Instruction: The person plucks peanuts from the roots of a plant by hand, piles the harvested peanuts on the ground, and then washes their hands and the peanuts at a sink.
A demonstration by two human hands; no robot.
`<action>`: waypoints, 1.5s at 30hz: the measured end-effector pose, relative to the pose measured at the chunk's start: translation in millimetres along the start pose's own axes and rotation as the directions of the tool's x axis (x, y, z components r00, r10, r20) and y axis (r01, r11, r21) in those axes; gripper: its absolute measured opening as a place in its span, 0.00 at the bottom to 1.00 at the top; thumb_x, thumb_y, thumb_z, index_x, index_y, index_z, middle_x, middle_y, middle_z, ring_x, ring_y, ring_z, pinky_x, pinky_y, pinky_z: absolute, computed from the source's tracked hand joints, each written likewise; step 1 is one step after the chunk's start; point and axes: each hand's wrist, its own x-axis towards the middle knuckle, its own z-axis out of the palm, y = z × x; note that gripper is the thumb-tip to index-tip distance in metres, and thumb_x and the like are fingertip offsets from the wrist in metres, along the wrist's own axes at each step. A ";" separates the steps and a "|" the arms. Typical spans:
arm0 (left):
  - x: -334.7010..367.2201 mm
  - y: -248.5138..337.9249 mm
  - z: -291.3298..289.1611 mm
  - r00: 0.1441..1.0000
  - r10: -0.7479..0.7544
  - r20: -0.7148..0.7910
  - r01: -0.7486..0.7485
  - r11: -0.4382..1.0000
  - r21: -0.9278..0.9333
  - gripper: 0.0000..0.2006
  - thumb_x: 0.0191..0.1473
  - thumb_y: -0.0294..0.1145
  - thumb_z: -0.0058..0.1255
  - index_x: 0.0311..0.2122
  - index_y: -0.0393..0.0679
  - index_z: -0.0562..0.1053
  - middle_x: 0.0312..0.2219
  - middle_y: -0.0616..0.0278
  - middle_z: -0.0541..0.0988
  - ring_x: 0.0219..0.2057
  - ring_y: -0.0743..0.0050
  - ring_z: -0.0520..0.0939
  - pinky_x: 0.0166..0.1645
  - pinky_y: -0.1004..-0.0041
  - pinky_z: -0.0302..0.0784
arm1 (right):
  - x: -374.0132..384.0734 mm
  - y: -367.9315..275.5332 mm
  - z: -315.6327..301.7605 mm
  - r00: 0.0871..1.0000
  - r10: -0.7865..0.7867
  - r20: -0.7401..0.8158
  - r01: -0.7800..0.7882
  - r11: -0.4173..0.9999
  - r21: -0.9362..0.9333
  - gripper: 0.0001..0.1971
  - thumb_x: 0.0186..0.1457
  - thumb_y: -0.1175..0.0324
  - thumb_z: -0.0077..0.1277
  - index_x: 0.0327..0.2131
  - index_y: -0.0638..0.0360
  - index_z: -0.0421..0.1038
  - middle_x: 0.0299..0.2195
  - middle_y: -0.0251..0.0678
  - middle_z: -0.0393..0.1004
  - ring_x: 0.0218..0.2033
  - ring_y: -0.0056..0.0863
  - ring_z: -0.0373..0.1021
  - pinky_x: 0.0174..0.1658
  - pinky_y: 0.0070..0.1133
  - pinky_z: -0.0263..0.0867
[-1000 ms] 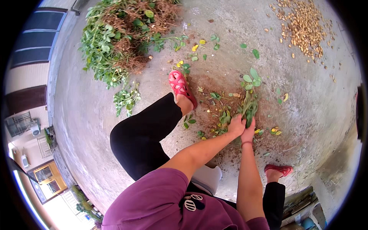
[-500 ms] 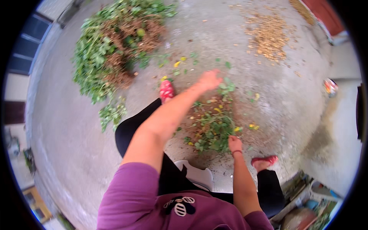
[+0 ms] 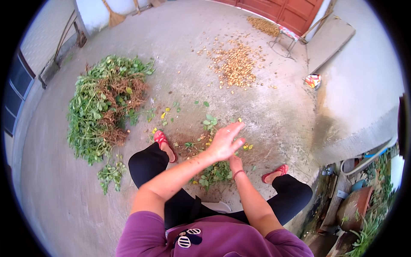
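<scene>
My left hand point(image 3: 225, 141) stretches over a low heap of cut peanut plants point(image 3: 214, 174), its fingers extended and thumb apart, with nothing seen in it. Just below it, my right hand point(image 3: 235, 163), with a red band at the wrist, is at the heap's right edge. It looks closed; its fingertips are hidden behind my left hand, and what they hold cannot be made out. Green leaves, brown roots and some yellow leaves point(image 3: 246, 146) lie about the hands.
A big pile of uprooted peanut plants point(image 3: 92, 115) lies at the left. Loose peanuts point(image 3: 235, 64) are spread on the concrete farther off, before a red door point(image 3: 274, 13). A crumpled packet point(image 3: 313, 80) sits by the right wall. A white stool point(image 3: 220, 207) shows beneath me.
The view has tilted up and shifted, showing more of the yard. My left hand has come back from beyond the heap to beside my right hand, now overlapping it.
</scene>
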 end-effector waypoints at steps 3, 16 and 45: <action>-5.9 35.2 24.2 0.981 0.181 0.064 -0.189 0.972 0.138 0.25 0.44 0.40 0.37 0.49 0.46 0.53 0.48 0.55 0.54 0.51 0.59 0.51 0.52 0.58 0.40 | -11.8 -36.7 -9.0 0.939 -0.266 0.218 0.064 0.758 0.649 0.24 0.49 0.55 0.32 0.48 0.54 0.47 0.45 0.39 0.54 0.45 0.26 0.53 0.45 0.22 0.52; 4.1 -9.9 -20.5 0.951 -0.303 0.057 0.255 0.877 0.408 0.28 0.39 0.36 0.44 0.49 0.53 0.51 0.49 0.49 0.48 0.50 0.53 0.52 0.49 0.52 0.47 | -46.0 -137.1 -113.5 0.910 -0.242 0.337 -0.026 0.777 0.629 0.16 0.46 0.64 0.32 0.40 0.57 0.58 0.42 0.38 0.61 0.42 0.29 0.59 0.41 0.27 0.55; 33.4 -92.2 62.8 0.250 -0.819 0.517 0.779 -0.148 -0.610 0.23 0.44 0.27 0.39 0.49 0.48 0.53 0.44 0.60 0.60 0.42 0.69 0.64 0.44 0.74 0.58 | 43.6 -79.6 -67.2 0.681 -0.199 0.705 0.495 0.834 -0.243 0.09 0.38 0.69 0.44 0.29 0.54 0.64 0.25 0.36 0.65 0.28 0.33 0.63 0.31 0.27 0.58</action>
